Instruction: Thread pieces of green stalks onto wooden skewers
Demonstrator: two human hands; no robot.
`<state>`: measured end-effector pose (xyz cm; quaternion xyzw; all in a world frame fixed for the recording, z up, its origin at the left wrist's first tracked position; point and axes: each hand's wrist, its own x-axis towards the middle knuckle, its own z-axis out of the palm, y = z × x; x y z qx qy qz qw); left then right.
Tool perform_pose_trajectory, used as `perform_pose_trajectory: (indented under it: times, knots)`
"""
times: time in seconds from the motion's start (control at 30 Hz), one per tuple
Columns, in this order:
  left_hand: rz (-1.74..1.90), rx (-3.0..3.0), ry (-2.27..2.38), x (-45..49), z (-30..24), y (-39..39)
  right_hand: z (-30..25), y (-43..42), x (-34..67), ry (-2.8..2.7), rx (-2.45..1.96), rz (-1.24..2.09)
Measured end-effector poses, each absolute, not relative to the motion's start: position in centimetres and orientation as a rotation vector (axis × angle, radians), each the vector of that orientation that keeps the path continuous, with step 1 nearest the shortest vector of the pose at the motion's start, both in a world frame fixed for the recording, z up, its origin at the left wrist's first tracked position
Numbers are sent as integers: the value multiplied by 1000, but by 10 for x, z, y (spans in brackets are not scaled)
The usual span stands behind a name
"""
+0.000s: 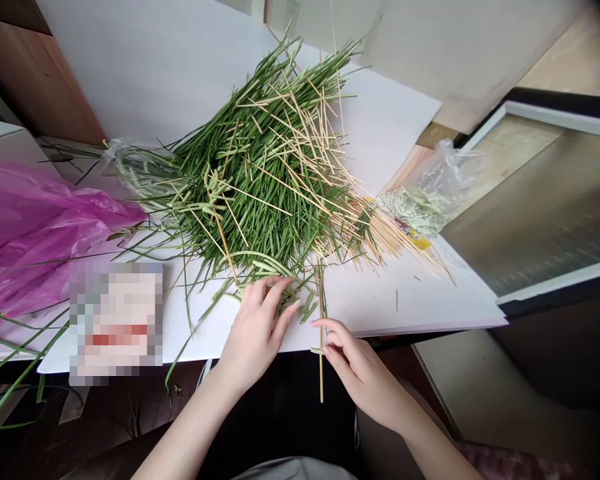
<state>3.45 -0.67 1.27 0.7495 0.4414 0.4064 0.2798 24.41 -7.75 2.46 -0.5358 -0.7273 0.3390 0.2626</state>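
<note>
Thin wooden skewer (321, 373) pinched upright in right hand (357, 370); left hand (257, 333) part-curled on loose green stems (285, 300); large heap of green leaves and skewers (265, 167) remains on white board (395, 300).

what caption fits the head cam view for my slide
Left hand touching green stalks, right hand holding a thin wooden skewer on a white board

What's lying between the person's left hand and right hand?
In the head view, a thin wooden skewer runs through the gap between the left hand and the right hand, with short green stem pieces beside the left fingertips.
</note>
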Motion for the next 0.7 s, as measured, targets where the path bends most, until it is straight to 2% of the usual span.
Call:
perform_pose_trajectory:
  times: [0.23, 0.57, 0.7]
  knots:
    - [698, 1925, 882, 39, 26, -20, 15, -62, 234, -1270, -1103, 1595]
    - [954, 1899, 773, 38, 23, -18, 5, -58, 238, -1096, -1111, 1710]
    - [883, 2078, 747, 39, 23, -19, 1, -59, 239, -1066, -1168, 1697]
